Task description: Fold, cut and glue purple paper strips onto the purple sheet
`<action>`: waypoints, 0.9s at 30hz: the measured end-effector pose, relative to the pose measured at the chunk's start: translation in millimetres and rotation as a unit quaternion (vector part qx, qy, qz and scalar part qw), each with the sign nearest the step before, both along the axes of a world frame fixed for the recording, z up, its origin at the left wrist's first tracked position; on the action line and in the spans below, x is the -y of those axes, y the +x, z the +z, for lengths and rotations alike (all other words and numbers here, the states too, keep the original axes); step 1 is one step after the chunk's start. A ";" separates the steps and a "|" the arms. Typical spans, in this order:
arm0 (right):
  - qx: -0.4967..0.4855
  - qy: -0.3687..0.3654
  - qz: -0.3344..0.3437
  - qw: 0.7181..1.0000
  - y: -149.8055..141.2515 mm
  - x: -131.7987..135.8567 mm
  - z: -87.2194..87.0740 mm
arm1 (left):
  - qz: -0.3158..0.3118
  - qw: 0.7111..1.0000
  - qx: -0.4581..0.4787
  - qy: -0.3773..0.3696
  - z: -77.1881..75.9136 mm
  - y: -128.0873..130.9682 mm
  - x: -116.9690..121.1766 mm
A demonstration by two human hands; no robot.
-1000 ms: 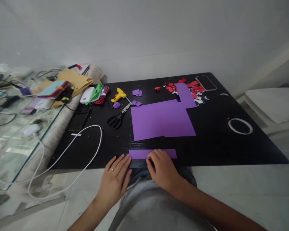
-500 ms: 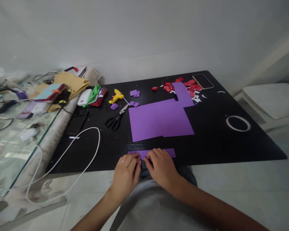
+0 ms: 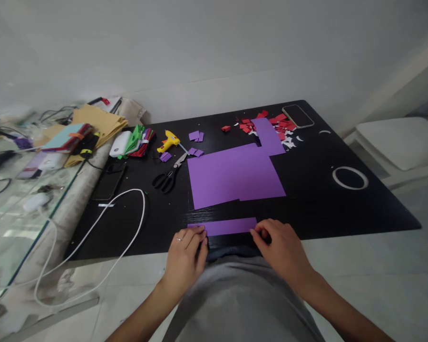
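Along the front edge of the black table lies a folded-looking purple paper strip (image 3: 230, 227). My left hand (image 3: 186, 251) has its fingers pressed together on the strip's left end, holding it against the table. At the strip's right end, my right hand (image 3: 281, 247) has thumb and fingertips closed together on the near corner. Just beyond the strip are large purple paper sheets (image 3: 233, 175), flat and overlapping. Another purple paper piece (image 3: 268, 137) lies past their far right corner, partly over red paper scraps (image 3: 287, 124).
Black-handled scissors (image 3: 166, 180), a yellow glue gun (image 3: 169, 141) and small purple paper pieces (image 3: 196, 136) lie at the back left. A white cable (image 3: 142, 213) loops over the table's left side. Farther right are a white ring (image 3: 350, 178) and a phone (image 3: 298, 116).
My right hand has slid rightward along the purple paper strip, from its middle to its right end. My left hand stays on the left end. The view has shifted slightly.
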State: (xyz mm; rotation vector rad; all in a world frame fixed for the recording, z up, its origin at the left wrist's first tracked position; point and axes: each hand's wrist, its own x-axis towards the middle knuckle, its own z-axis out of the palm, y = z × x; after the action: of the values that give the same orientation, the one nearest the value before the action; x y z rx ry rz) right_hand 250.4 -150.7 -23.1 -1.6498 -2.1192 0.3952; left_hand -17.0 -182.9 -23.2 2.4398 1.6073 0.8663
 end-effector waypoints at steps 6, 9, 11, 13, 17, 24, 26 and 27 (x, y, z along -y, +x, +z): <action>-0.040 -0.018 -0.032 0.999 19.9 -2.2 3.3 | 0.025 0.999 -0.017 -0.030 5.6 2.8 -4.7; -0.101 -0.013 -0.043 0.994 10.6 -4.1 6.9 | 0.056 0.997 -0.027 -0.052 10.4 13.9 -13.1; -0.127 -0.005 -0.015 0.992 -2.5 -5.8 8.2 | 0.056 0.996 -0.020 -0.066 11.4 26.0 -18.8; -0.121 0.000 0.029 0.992 -16.1 -8.1 7.6 | 0.037 0.996 -0.002 -0.082 9.7 39.1 -23.1; -0.065 0.006 0.081 0.995 -28.7 -13.9 3.4 | 0.010 0.992 -0.003 -0.126 5.1 52.3 -26.3; -0.060 -0.050 0.085 0.993 -23.6 -18.5 6.4 | 0.029 0.978 0.000 -0.206 13.1 11.0 -25.6; -0.059 -0.055 0.081 0.993 -23.7 -19.4 7.2 | 0.056 0.974 0.006 -0.222 15.9 -7.6 -25.1; -0.061 -0.054 0.081 0.993 -23.8 -20.0 7.2 | 0.067 0.971 0.013 -0.230 17.3 -17.1 -24.7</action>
State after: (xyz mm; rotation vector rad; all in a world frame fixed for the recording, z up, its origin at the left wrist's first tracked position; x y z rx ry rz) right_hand 226.6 -130.8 -16.0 -1.4739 -2.1803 0.6555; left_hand -34.0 -158.1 -6.0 2.0123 1.7439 0.4659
